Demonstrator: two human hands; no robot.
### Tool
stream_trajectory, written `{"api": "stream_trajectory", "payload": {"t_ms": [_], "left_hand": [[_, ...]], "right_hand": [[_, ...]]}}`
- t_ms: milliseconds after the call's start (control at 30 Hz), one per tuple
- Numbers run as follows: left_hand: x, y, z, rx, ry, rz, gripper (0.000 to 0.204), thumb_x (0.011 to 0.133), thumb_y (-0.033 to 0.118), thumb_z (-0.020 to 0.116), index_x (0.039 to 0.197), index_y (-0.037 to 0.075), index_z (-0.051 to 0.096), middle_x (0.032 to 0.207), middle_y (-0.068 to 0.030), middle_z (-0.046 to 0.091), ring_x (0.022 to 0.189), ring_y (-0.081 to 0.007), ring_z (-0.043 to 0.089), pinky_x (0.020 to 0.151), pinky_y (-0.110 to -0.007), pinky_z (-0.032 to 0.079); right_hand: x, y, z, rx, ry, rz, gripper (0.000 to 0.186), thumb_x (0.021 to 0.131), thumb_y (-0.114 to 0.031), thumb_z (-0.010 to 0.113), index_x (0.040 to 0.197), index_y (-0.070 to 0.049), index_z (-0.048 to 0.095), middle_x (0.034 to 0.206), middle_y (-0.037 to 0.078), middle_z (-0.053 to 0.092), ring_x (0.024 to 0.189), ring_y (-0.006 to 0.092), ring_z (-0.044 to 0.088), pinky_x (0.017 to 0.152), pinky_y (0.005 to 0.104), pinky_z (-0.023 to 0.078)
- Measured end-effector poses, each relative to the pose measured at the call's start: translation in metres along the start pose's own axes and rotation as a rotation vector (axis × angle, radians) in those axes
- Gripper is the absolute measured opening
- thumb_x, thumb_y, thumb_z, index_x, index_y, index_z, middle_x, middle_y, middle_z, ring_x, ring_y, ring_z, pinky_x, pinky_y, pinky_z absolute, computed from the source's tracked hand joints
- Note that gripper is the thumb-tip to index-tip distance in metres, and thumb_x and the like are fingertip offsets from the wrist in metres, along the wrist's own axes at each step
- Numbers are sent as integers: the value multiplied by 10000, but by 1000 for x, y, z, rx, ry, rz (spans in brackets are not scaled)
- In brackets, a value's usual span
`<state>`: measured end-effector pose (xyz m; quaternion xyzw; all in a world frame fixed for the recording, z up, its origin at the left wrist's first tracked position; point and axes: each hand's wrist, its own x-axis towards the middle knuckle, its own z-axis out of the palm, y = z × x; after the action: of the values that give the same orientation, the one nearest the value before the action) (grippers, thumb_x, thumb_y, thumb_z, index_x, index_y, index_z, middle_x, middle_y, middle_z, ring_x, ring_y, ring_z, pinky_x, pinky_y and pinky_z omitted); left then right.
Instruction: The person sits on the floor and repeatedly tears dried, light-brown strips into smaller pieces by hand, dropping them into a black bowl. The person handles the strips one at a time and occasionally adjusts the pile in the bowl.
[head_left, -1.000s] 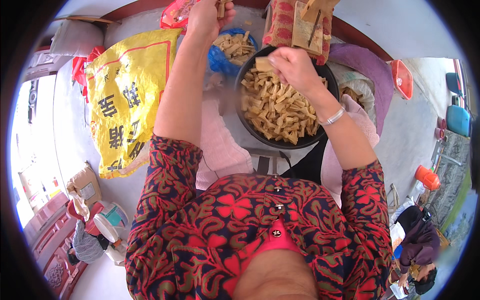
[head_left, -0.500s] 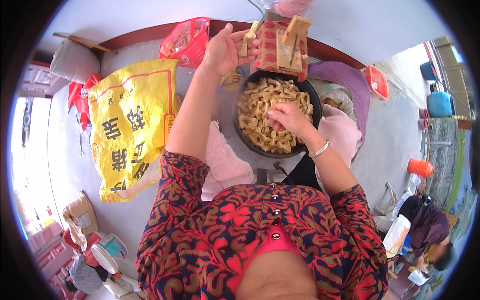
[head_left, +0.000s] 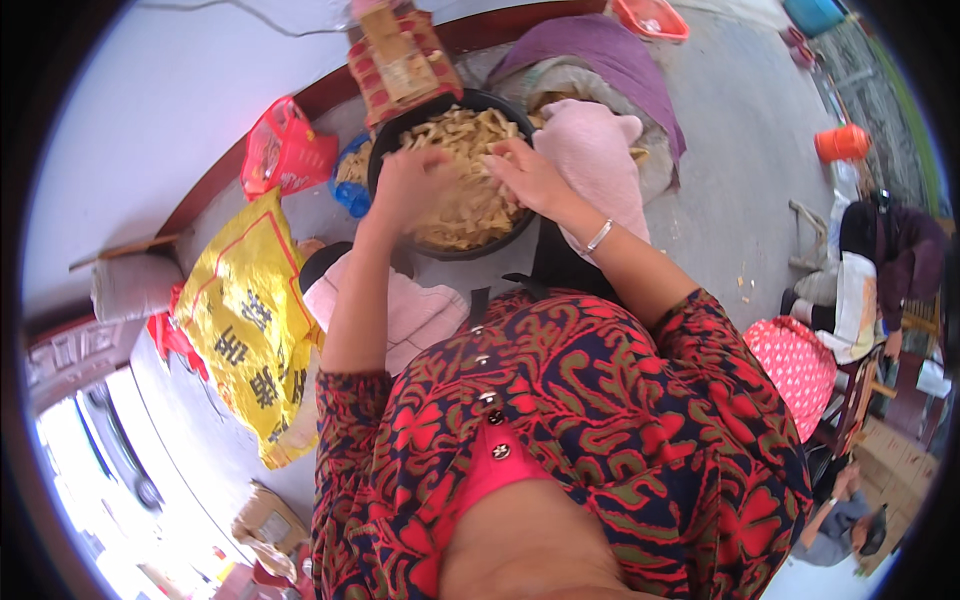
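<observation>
**Both hands down in the pan of dried strips**

Head view: I see my left hand [head_left: 418,178] and right hand [head_left: 525,175] both resting on a heap of pale tan strips [head_left: 470,200] that fills a round black pan [head_left: 440,245]. The pan sits on the ground just ahead of my knees. The two hands lie close together but do not touch. The left hand's fingers curl down into the pile; whether they grip any strips I cannot tell. The right hand lies flatter on the heap, fingers pointing left, and I cannot tell if it holds anything either. A silver bracelet [head_left: 599,235] rings my right wrist.

A yellow sack [head_left: 245,320] lies to my left, a red plastic bag [head_left: 285,152] beyond it. A pink cloth [head_left: 590,150] is draped just right of the pan, touching its rim.
</observation>
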<state>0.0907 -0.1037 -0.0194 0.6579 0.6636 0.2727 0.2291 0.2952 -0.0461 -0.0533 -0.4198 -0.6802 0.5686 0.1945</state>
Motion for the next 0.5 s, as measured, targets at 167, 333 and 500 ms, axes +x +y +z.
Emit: {"api": "stream_trajectory", "payload": {"t_ms": [167,333,500], "left_hand": [[-40,48,23,50,-97,76,226,801,173,655,951,7,683,710,-159,638,611,-199,613,587,-330,476],[-61,65,17,-123,-279,-2,185,821,121,630,947,-9,670,711,-113,625,637,-159,573,615,-295,462],[-45,77,16,-202,-65,-177,202,835,106,611,982,-16,677,828,-151,678,800,-226,647,758,-335,490]], "right_hand": [[-6,22,4,-317,-353,-266,412,940,-386,465,812,-38,646,688,102,629,600,245,622,614,392,483],[-40,21,4,519,-626,6,355,944,-314,529,738,-42,628,601,25,570,516,119,535,487,268,422],[-37,-4,-30,687,-415,-116,260,929,-250,549,770,-62,634,610,-1,564,479,67,466,441,211,375]]}}
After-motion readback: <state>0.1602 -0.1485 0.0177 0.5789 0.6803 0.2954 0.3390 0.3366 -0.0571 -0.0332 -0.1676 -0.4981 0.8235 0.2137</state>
